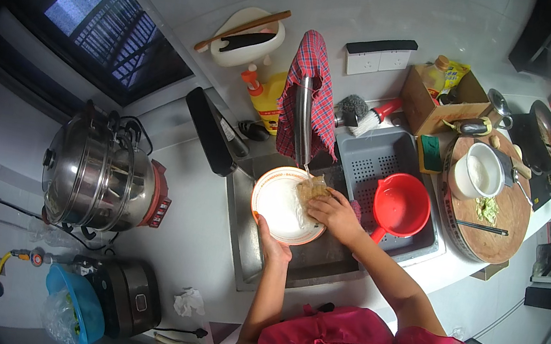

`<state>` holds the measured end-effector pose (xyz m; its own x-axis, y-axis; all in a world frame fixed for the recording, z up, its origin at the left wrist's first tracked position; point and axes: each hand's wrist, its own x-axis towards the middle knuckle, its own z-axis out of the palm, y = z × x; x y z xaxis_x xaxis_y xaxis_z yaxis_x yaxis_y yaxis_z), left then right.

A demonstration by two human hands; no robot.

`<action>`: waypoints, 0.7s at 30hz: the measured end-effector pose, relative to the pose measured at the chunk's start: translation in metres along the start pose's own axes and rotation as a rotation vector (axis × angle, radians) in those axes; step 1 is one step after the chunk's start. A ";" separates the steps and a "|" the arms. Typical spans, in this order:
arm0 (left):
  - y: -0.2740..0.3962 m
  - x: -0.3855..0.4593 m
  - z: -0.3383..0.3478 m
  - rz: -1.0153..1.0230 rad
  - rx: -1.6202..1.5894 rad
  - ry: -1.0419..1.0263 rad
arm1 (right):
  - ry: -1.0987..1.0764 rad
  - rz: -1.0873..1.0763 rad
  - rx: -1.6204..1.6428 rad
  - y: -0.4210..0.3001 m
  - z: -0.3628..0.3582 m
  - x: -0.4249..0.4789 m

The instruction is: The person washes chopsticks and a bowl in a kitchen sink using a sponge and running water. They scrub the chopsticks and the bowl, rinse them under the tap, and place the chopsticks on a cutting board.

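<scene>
Over the sink point(312, 269), my left hand point(274, 244) grips the near rim of a white bowl point(274, 208) with an orange edge and printed writing. My right hand point(336, 218) presses a crumpled tan piece point(311, 190) against the right side of the bowl. It looks like a loofah or a scrubbing cloth; which one I cannot tell. Directly above the bowl's far rim is the metal faucet point(302, 123), with a thin stream of water at its mouth. A red checked cloth point(309, 52) drapes over the faucet. Part of the bowl's inside is hidden by the right hand.
A grey drain basket point(362, 155) holding a red ladle point(402, 203) sits at the sink's right. Beyond it, a round chopping board point(495, 242) bears a white pot point(473, 173). To the left stands a steel steamer point(95, 173); a knife block point(210, 131) borders the sink.
</scene>
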<state>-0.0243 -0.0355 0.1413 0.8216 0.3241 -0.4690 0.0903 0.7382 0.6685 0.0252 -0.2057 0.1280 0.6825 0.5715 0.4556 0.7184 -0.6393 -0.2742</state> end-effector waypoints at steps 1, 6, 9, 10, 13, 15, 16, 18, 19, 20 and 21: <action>0.001 0.000 0.001 0.002 -0.004 0.008 | 0.011 0.013 -0.027 -0.005 0.001 -0.001; -0.003 0.007 -0.012 0.004 -0.042 -0.003 | -0.045 0.068 0.146 -0.037 0.003 -0.009; -0.002 0.002 -0.007 -0.015 -0.055 0.008 | -0.059 0.163 0.333 -0.062 0.000 -0.009; -0.002 0.001 -0.006 -0.015 -0.054 0.013 | -0.034 0.164 0.389 -0.068 0.005 -0.009; 0.000 -0.002 -0.001 -0.014 -0.051 0.025 | 0.008 0.208 0.436 -0.081 0.001 -0.007; 0.002 -0.003 -0.001 -0.021 -0.042 0.028 | -0.021 0.162 0.437 -0.074 -0.002 -0.006; 0.002 -0.003 -0.001 -0.029 -0.035 0.027 | -0.038 0.139 0.451 -0.068 -0.003 -0.007; 0.003 -0.003 -0.002 -0.031 -0.030 0.024 | -0.060 0.075 0.429 -0.054 -0.005 -0.007; 0.003 -0.003 -0.002 -0.026 -0.033 0.021 | -0.066 0.033 0.393 -0.047 -0.007 -0.007; 0.002 -0.002 -0.003 -0.020 -0.036 0.018 | -0.071 -0.009 0.357 -0.039 -0.008 -0.008; 0.001 -0.001 -0.004 -0.010 -0.030 0.008 | -0.065 -0.003 0.303 -0.032 -0.008 -0.009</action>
<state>-0.0276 -0.0324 0.1400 0.8164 0.3210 -0.4801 0.0816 0.7588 0.6462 -0.0055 -0.1946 0.1396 0.6805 0.6113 0.4040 0.7211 -0.4609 -0.5173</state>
